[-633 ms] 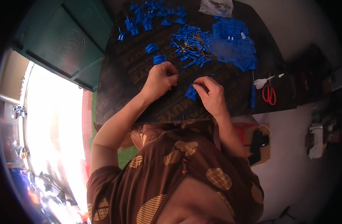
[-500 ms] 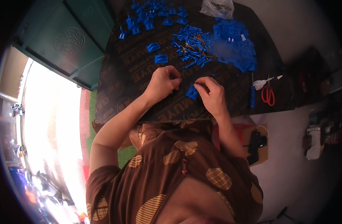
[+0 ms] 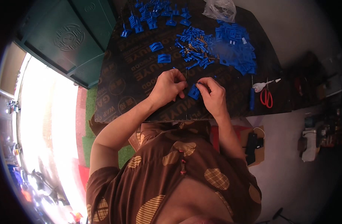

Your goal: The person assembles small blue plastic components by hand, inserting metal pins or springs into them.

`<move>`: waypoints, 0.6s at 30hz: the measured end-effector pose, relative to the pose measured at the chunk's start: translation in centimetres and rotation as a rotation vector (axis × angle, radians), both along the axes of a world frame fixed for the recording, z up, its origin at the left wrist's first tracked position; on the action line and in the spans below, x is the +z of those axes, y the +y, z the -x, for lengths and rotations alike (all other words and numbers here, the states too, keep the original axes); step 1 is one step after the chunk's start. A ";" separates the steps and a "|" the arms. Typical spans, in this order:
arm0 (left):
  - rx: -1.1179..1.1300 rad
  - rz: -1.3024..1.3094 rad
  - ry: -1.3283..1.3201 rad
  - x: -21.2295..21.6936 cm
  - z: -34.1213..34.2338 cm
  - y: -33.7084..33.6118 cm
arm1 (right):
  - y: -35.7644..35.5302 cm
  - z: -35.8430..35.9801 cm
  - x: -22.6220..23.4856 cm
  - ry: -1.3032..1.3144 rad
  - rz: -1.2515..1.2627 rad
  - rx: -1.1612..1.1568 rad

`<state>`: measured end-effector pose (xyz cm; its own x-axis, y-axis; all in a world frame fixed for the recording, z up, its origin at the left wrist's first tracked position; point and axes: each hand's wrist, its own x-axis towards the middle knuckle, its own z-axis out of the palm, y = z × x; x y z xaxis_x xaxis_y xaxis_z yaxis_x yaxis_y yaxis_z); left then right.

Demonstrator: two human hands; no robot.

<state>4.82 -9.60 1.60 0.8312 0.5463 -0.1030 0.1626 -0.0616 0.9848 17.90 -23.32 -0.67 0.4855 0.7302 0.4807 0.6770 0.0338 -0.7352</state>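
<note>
My right hand [image 3: 214,96] pinches the top corner of a small flat blue plastic piece [image 3: 193,92] with a slotted opening, held just above the dark table [image 3: 141,106]. Close to its left, my left hand [image 3: 168,86] has thumb and fingertips pressed together; whatever is between them is too small to make out. Two loose blue plastic pieces with curved ridges, one [image 3: 156,46] behind the other [image 3: 164,58], lie beyond my left hand. Past both hands spreads a heap of blue wall plugs [image 3: 195,39] mixed with brass-coloured screws [image 3: 195,48].
A pile of flat blue plastic pieces [image 3: 236,46] lies at the back right beside a clear plastic bag [image 3: 220,10]. Several blue pieces with upright stems [image 3: 150,20] stand far left. Red-handled scissors [image 3: 266,99], a blue-handled screwdriver [image 3: 252,99] and a white nozzle-tipped bottle [image 3: 259,87] lie right.
My left hand has shifted slightly right, nearer to the blue piece. My right hand keeps its pinch on that piece. The whole view has moved a little.
</note>
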 end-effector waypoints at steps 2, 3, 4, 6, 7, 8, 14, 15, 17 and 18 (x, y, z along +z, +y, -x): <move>-0.006 -0.002 0.008 0.3 0.1 0.0 | 0.0 0.1 0.2 -0.006 0.005 -0.001; -0.009 0.019 0.006 0.4 0.1 0.0 | 0.1 0.1 0.3 -0.012 0.008 -0.001; -0.013 0.042 0.005 0.5 0.2 0.1 | 0.2 0.1 0.3 -0.014 0.008 -0.002; -0.013 0.053 0.005 0.6 0.2 0.0 | 0.3 0.0 0.3 -0.050 0.000 -0.017; -0.012 0.063 0.006 0.6 0.3 0.0 | 0.3 0.0 0.3 -0.050 -0.001 -0.015; -0.010 0.062 0.006 0.5 0.2 0.0 | 0.4 0.1 0.3 -0.038 -0.002 -0.022; -0.021 0.028 0.003 0.1 0.1 0.3 | 0.8 0.0 0.2 -0.003 -0.022 -0.028; -0.016 0.063 -0.007 0.2 0.1 0.3 | 0.8 -0.1 0.1 -0.002 -0.034 -0.019; -0.009 0.096 -0.017 0.3 0.1 0.2 | 0.9 0.1 0.2 0.038 -0.042 -0.010; -0.007 0.124 -0.026 0.3 0.1 0.2 | 0.9 0.2 0.2 0.077 -0.048 -0.003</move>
